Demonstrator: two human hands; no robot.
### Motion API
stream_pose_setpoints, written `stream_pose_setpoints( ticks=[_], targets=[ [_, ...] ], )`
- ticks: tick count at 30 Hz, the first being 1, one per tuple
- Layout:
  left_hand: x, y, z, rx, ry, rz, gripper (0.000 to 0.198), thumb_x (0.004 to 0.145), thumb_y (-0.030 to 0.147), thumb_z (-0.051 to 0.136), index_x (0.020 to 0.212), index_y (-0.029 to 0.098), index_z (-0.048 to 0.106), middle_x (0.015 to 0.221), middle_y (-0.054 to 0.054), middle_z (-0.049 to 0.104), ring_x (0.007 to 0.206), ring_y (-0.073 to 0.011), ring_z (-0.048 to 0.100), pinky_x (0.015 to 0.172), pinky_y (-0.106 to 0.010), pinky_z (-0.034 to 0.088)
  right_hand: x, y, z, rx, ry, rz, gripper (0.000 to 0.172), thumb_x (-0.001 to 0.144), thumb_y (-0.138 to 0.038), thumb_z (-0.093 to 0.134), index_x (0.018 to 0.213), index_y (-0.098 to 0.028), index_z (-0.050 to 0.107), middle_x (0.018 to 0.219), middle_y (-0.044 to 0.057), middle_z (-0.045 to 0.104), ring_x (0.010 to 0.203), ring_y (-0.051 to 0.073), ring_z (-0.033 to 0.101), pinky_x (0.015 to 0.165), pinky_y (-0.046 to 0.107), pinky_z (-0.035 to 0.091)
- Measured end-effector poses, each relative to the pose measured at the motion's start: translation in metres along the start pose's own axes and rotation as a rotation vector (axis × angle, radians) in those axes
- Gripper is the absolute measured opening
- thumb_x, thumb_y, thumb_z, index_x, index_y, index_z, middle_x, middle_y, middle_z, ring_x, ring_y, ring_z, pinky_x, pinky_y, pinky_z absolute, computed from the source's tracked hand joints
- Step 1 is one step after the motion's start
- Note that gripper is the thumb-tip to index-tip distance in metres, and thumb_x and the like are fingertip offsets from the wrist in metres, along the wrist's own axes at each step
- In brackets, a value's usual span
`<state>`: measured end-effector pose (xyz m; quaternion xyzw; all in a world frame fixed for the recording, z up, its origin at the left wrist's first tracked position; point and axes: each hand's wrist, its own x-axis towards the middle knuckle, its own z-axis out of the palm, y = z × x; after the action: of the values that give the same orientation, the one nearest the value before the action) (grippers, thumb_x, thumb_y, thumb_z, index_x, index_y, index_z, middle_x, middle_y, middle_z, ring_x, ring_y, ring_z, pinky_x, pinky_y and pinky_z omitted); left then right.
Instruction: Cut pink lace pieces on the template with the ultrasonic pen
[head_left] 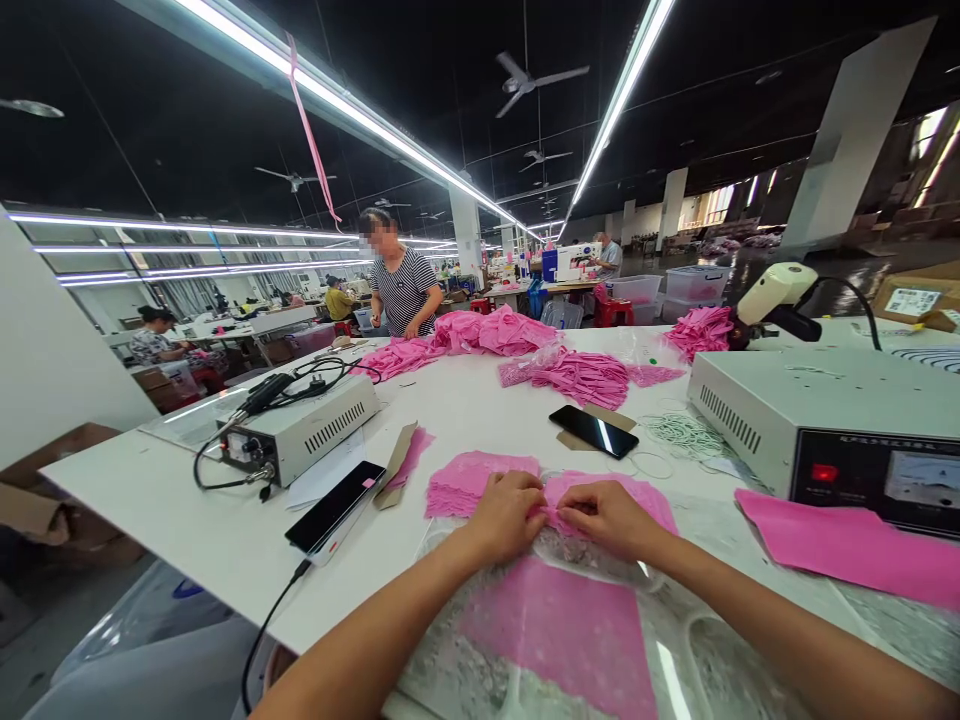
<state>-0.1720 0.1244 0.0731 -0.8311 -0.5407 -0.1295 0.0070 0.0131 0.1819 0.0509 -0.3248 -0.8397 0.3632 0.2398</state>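
Observation:
My left hand [510,515] and my right hand [606,516] meet over the near part of the table, fingers pinched together on pink fabric. On the left, a stack of pink fabric pieces [469,478] lies partly under my left hand. Another stack of pink pieces [651,498] spreads out beneath my right hand. The exact piece between my fingertips is mostly covered by them. Below my wrists, a larger pink sheet [570,630] shows through clear plastic [686,640].
A grey control box [322,425] with a cabled handpiece stands left, near a charging phone [335,508]. Another phone [594,430] lies ahead, beside pale green cords [684,434]. A larger machine box [832,400] stands right. Pink fabric heaps [510,330] lie before a person [401,285] across the table.

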Motion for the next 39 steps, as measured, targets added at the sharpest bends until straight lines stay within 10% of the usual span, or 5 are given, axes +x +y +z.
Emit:
stream_pose_setpoints(
  ticks=[10, 17, 25, 30, 39],
  targets=[
    [-0.001, 0.005, -0.002, 0.028, 0.055, -0.061, 0.025, 0.095, 0.033, 0.059, 0.112, 0.015, 0.061, 0.119, -0.008, 0.061, 0.109, -0.0225, 0.059, 0.095, -0.046, 0.048, -0.01, 0.0, -0.025, 0.293, 0.224, 0.148, 0.023, 0.096, -0.035, 0.057, 0.092, -0.013, 0.063, 0.077, -0.001, 0.063, 0.061, 0.011, 0.061, 0.06, 0.027, 0.054],
    [0.023, 0.068, 0.01, -0.001, 0.146, -0.118, 0.034, 0.078, 0.048, 0.071, 0.092, 0.017, 0.068, 0.098, -0.008, 0.065, 0.101, -0.0275, 0.058, 0.095, -0.047, 0.041, -0.033, -0.014, -0.037, 0.382, 0.474, 0.17, 0.019, 0.093, -0.031, 0.062, 0.085, -0.013, 0.061, 0.065, -0.005, 0.061, 0.054, 0.01, 0.061, 0.055, 0.025, 0.054],
    [0.07, 0.112, 0.035, 0.023, 0.253, -0.18, 0.019, 0.091, 0.033, 0.061, 0.089, 0.015, 0.063, 0.096, -0.004, 0.063, 0.096, -0.0204, 0.059, 0.09, -0.043, 0.045, -0.087, -0.023, -0.074, 0.319, 0.756, 0.228, 0.025, 0.073, -0.045, 0.06, 0.072, -0.022, 0.051, 0.057, 0.002, 0.067, 0.053, 0.019, 0.068, 0.053, 0.03, 0.057],
    [0.06, 0.122, 0.033, 0.023, 0.333, 0.063, 0.0, 0.08, 0.016, 0.063, 0.08, 0.016, 0.062, 0.093, -0.006, 0.063, 0.095, -0.0239, 0.056, 0.094, -0.047, 0.04, -0.152, -0.014, -0.089, 0.15, 0.807, 0.383, 0.021, 0.073, -0.043, 0.049, 0.066, -0.022, 0.05, 0.061, 0.003, 0.067, 0.049, 0.018, 0.065, 0.047, 0.028, 0.051],
    [-0.016, 0.141, 0.034, -0.051, 0.209, 0.655, 0.008, 0.075, 0.012, 0.056, 0.077, 0.02, 0.055, 0.08, -0.001, 0.063, 0.08, -0.0182, 0.059, 0.11, -0.047, 0.03, -0.251, -0.002, -0.072, -0.353, 0.469, 0.576, 0.016, 0.067, -0.022, 0.056, 0.055, -0.024, 0.046, 0.048, 0.0, 0.053, 0.046, 0.017, 0.043, 0.051, 0.031, 0.023]
  ],
)
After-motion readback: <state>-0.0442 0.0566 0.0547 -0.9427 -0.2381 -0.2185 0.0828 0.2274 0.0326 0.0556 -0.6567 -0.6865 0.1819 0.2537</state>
